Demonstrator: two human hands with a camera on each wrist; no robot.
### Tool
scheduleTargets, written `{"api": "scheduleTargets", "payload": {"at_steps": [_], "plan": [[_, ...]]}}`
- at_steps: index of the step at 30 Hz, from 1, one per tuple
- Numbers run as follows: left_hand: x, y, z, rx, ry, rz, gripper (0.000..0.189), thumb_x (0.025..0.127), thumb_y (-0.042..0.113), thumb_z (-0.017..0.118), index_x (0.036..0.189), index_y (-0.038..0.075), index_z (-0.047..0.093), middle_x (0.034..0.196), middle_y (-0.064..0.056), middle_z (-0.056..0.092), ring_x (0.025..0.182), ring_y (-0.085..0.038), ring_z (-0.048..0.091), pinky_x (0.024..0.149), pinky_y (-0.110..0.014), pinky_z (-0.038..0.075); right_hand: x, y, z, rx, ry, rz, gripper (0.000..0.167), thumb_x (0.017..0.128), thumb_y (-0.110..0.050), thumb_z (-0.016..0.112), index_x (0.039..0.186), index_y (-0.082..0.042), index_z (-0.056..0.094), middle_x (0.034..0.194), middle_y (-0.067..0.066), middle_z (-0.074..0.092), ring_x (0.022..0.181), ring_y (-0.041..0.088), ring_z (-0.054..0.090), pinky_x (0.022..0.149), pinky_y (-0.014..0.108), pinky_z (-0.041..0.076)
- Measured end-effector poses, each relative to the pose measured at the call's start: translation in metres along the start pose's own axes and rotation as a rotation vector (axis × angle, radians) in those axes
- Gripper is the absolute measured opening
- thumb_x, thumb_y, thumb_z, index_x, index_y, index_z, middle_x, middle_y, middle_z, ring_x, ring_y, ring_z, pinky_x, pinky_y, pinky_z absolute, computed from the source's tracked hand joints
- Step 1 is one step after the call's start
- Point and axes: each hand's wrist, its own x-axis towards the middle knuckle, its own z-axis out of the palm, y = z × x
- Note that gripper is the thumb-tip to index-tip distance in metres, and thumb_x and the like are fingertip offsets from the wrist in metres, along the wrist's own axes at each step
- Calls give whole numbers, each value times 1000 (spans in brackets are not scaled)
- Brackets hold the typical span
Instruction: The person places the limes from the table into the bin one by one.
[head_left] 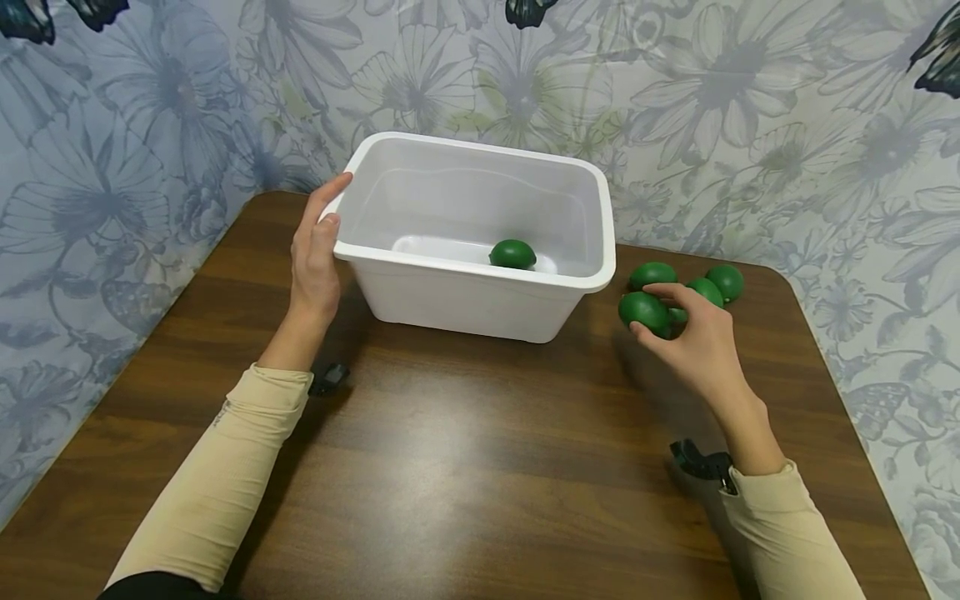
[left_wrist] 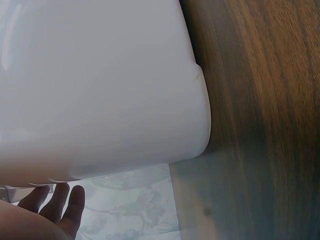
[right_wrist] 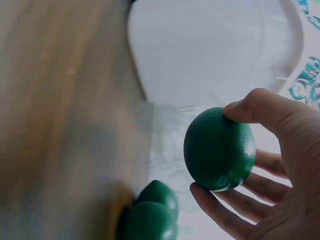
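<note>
A white plastic tub [head_left: 457, 296] stands on the wooden table, its open top facing up. My left hand [head_left: 313, 262] holds the tub at its left end, thumb by the near corner of the rim; in the left wrist view, fingers [left_wrist: 74, 207] lie along its wall. One green lime [head_left: 513, 254] rests on the tub floor. To the right of the tub, my right hand [head_left: 701, 337] pinches another lime [right_wrist: 217, 150] between thumb and fingers. Several more limes [head_left: 725, 282] lie grouped behind that hand, partly hidden by it.
The brown wooden table [head_left: 465, 467] runs to a rounded far right corner. Behind it rises a wall covering [head_left: 720, 100] with a grey flower pattern. Dark wrist camera mounts [head_left: 701, 460] stick out beside both sleeves.
</note>
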Motion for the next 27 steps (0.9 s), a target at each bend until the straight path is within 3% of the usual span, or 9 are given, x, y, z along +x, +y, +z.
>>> {"api": "scheduleTargets", "payload": {"at_steps": [6, 16, 23, 27], "plan": [[0, -2, 0, -5, -1, 10, 64, 96, 40, 39, 149, 10, 60, 153, -8, 57, 135, -21, 52, 109, -31, 37, 15, -16, -11, 29, 55, 6, 50, 84, -14, 86, 132, -10, 71, 123, 11, 75, 111, 32, 72, 81, 4, 44], [0, 0, 0, -5, -2, 24, 62, 97, 37, 39, 149, 9, 60, 153, -8, 58, 135, -21, 52, 109, -31, 37, 35, -40, -25, 49, 164, -5, 47, 86, -19, 85, 130, -9, 72, 124, 6, 76, 112, 26, 72, 80, 4, 47], [-1, -1, 0, -15, -3, 16, 62, 97, 37, 39, 148, 9, 60, 153, -8, 57, 135, -20, 52, 109, -31, 37, 45, -51, -28, 97, 222, -25, 45, 86, -20, 84, 129, -13, 74, 122, 1, 77, 107, -8, 64, 82, 7, 49], [-1, -1, 0, -16, -5, 11, 62, 97, 37, 39, 149, 10, 60, 153, -7, 57, 135, -20, 52, 109, -31, 37, 53, -62, -26, 136, 244, -50, 46, 84, -17, 85, 129, -12, 74, 122, 1, 76, 108, -8, 64, 82, 9, 50]]}}
